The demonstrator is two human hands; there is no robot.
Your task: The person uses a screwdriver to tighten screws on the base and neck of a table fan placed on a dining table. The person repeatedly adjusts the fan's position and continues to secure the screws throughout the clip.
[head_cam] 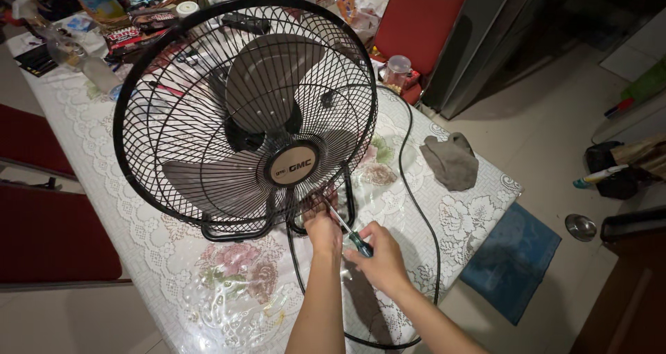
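A black fan (243, 111) with a round wire cage and grey blades stands on the table (166, 257), tilted back on its black frame stand. My left hand (323, 223) touches the bottom of the cage, near the rim, fingers curled on the wires. My right hand (378, 260) holds a screwdriver (352, 236) with a dark green-blue handle; its shaft points up-left toward the lower cage rim beside my left fingers. The tip is hidden behind my left hand.
The fan's black cable (416, 208) loops over the table's right side. A grey cloth (451, 161) lies by the right edge. Jars, packets and clutter (104, 21) crowd the far end. Red chairs (416, 17) stand around; a blue mat (510, 257) lies on the floor.
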